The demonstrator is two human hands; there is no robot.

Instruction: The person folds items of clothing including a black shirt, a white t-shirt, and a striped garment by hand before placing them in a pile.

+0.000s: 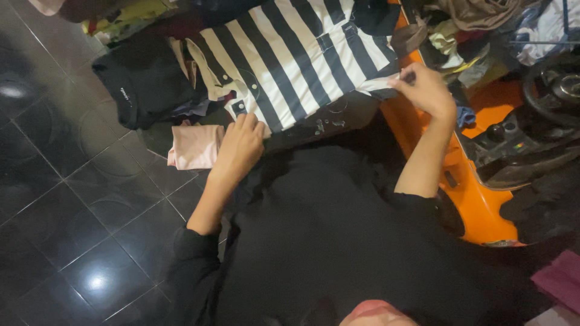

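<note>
Folded pink cloth beside a black garment — orange toy car opposite.

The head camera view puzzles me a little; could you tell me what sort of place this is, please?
Probably a room in a home, with laundry being sorted on the floor. Dark glossy floor tiles, heaped clothes around a black-and-white striped garment under both hands, and an orange ride-on toy car suggest it.
</note>
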